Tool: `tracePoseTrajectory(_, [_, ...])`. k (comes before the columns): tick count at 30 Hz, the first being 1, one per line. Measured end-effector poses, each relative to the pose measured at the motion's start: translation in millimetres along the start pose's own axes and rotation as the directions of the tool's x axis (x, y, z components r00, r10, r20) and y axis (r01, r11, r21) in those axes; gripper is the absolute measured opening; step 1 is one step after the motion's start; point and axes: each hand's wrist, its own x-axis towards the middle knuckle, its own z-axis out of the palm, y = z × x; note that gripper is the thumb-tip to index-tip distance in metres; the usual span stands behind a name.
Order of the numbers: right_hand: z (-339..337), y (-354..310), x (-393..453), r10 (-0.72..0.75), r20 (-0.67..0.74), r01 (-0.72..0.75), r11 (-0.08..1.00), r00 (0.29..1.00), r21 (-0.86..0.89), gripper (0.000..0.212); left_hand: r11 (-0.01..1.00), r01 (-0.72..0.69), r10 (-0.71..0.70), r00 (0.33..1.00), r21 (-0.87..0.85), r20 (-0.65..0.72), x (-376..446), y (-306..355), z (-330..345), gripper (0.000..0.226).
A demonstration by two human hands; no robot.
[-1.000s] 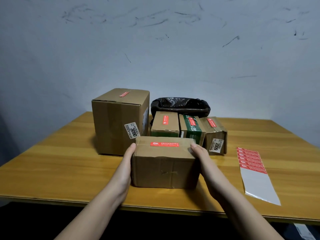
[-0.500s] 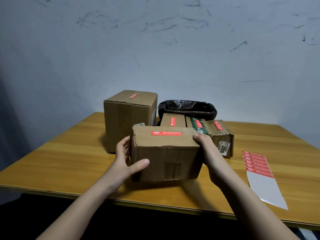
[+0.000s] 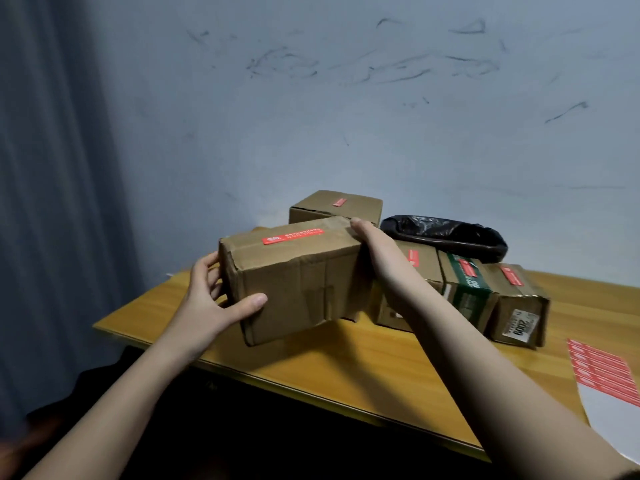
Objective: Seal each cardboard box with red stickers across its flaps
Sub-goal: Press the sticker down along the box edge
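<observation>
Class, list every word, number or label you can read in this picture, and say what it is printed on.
"2009", turned on its side: white label on the end of the rightmost box.
White print on the red sticker on the held box: too small to read.
Red stickers on the other boxes and on the sticker sheet: blurred.
White print on the green box: unreadable.

I see a pale blue wall scuffed with dark marks, a grey curtain at left, a wooden table.

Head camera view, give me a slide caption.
Both hands, left and right, lift a sticker-sealed cardboard box above the table.
</observation>
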Motion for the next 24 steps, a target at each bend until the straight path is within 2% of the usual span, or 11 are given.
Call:
tracePoseTrajectory(2, [22, -7, 10, 0.001, 0.042, -0.002, 1.000, 0.999, 0.029, 0.041, 1.000, 0.009, -0.008, 0.997, 0.016, -0.072, -1, 0, -17, 0.135])
tracePoseTrajectory(7, [68, -19, 29, -0.087, 0.124, 0.086, 0.996, 0.988, 0.016, 0.043, 0.997, 0.010, 0.009, 0.964, 0.071, -0.267, 3, -6, -42, 0.112])
tracePoseTrajectory(10, [84, -16, 39, -0.198, 0.083, 0.197, 0.980, 0.977, 0.009, 0.042, 0.996, 0.044, -0.011, 0.927, 0.080, -0.374, 14, -16, -58, 0.117])
tracePoseTrajectory(12, [86, -6, 48, -0.303, 0.029, 0.305, 0.948, 0.952, -0.096, 0.040, 0.992, 0.082, -0.035, 0.905, 0.095, -0.423, 24, -20, -62, 0.121])
tracePoseTrajectory(13, [85, -1, 52, -0.376, 0.007, 0.368, 0.903, 0.927, -0.221, 0.040, 0.989, 0.103, -0.046, 0.895, 0.107, -0.444, 30, -22, -62, 0.121])
tracePoseTrajectory(15, [78, 9, 59, -0.515, -0.031, 0.428, 0.743, 0.857, -0.515, 0.041, 0.981, 0.133, -0.050, 0.876, 0.141, -0.479, 45, -28, -57, 0.104])
tracePoseTrajectory(18, [61, 22, 69, -0.626, -0.104, 0.339, 0.546, 0.773, -0.766, 0.048, 0.971, 0.170, -0.066, 0.865, 0.168, -0.498, 72, -39, -42, 0.094])
tracePoseTrajectory(21, [43, 34, 79, -0.582, -0.092, 0.207, 0.426, 0.808, -0.881, 0.061, 0.967, 0.201, -0.094, 0.852, 0.155, -0.515, 98, -54, -27, 0.096])
tracePoseTrajectory(24, [29, 39, 86, -0.544, -0.065, 0.144, 0.333, 0.836, -0.932, 0.069, 0.963, 0.227, -0.118, 0.838, 0.144, -0.533, 121, -65, -9, 0.097])
